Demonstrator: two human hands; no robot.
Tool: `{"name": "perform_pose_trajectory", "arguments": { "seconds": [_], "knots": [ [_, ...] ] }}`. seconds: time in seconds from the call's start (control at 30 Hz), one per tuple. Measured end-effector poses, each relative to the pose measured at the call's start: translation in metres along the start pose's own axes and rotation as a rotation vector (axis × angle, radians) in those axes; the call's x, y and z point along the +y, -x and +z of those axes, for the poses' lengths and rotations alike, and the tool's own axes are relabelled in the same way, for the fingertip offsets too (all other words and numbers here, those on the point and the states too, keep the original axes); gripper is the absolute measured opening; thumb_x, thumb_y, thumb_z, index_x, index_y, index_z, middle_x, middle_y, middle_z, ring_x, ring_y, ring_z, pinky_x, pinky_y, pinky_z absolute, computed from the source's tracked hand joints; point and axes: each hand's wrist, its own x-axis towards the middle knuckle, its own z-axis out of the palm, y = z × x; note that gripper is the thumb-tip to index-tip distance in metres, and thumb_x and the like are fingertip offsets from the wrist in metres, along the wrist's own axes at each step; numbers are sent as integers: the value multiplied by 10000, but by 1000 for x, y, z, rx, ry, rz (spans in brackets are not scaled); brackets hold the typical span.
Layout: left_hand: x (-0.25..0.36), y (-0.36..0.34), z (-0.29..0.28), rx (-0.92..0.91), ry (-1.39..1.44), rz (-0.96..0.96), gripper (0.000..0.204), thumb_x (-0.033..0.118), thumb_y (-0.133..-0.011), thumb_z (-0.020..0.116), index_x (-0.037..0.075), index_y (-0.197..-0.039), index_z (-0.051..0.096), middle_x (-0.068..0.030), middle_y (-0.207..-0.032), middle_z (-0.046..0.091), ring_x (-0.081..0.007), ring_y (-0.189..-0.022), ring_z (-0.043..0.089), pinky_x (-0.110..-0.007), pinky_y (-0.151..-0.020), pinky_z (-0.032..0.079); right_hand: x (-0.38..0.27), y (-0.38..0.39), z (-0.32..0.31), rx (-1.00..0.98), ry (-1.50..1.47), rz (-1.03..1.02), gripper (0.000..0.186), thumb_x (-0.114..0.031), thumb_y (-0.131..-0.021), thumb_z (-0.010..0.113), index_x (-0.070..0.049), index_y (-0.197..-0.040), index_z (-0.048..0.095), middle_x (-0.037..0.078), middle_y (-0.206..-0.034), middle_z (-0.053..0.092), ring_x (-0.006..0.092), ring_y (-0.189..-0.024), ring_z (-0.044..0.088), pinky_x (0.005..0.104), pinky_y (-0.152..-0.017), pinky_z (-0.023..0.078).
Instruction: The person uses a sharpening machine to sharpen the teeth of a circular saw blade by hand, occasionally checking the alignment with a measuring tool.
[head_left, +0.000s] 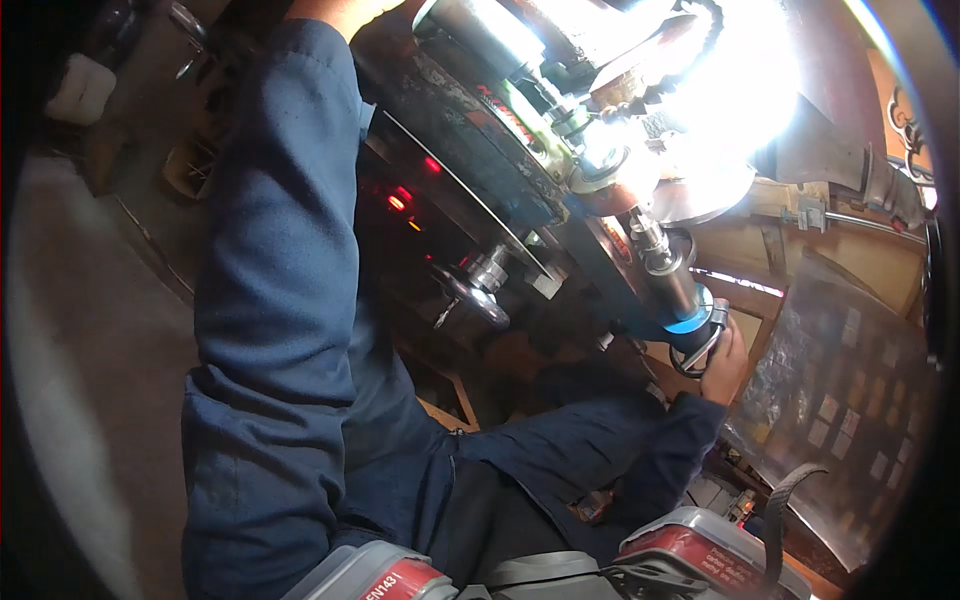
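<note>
The right hand (727, 362) is at the outer end of the barrel (672, 285), its fingers curled round the dark ring (686, 372) there, just past the blue band (690, 322); how tightly they press cannot be told. The left hand (345, 10) is cut off by the upper edge, so whether its fingers are apart or clamped on something cannot be told; only its wrist side shows, near the upper cylinder (490, 40). The barrel and this cylinder lie roughly in line along the machine (490, 165), probably so that whatever sits between them stays centred. Holding the ring at its outside end likely gives leverage and keeps the fingers away from the middle, where the glare (745, 85) washes out the detail. The arms spread wide, perhaps to reach both ends without crossing the work. Below the machine's long straight edge, the handwheel (480, 300) juts into the gap between the arms, its handle pointing down, and would be the thing to knock there. The left sleeve (275, 260) passes close by that edge, with more open room over the floor (80, 330) on its outer side. Beyond the right hand hangs a sheet (830, 410), apart from the ring, leaving the wrist some room to turn.
</note>
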Motion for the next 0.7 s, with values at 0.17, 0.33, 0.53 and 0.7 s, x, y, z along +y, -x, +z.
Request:
{"name": "perform_pose_trajectory", "arguments": {
  "seconds": [0.17,0.33,0.53,0.7],
  "knots": [
    [8,4,2,-2,-76,32,237,165,-773,781,-43,-844,692,-94,-776,704,-122,-697,639,-266,-633,495,-14,36,36,540,165,48,365,-261,-1004,408,-49,-1244,581,184,-1112,660,350,-992,647,420,-832,498],
    [-9,-2,10,-20,-73,35,238,168,-790,771,-39,-877,693,-97,-785,703,-124,-694,639,-273,-640,498,-12,44,55,739,110,-9,418,-318,-1013,382,-28,-1244,574,199,-1148,640,396,-1002,619,460,-851,472],
    [10,-8,-6,-180,-353,160,277,230,-872,684,-30,-968,677,-137,-885,707,-174,-813,657,-319,-730,506,8,51,105,1079,184,-30,508,-374,-955,527,16,-1280,511,223,-1189,586,390,-1090,565,467,-924,431],
    [-31,-39,-2,-322,-673,172,458,304,-951,552,-9,-1284,526,-176,-1222,618,-228,-1135,583,-322,-953,439,-5,57,102,1014,-51,-49,573,-369,-909,612,43,-1286,480,240,-1188,564,410,-1114,546,457,-952,427]
  ]
}}
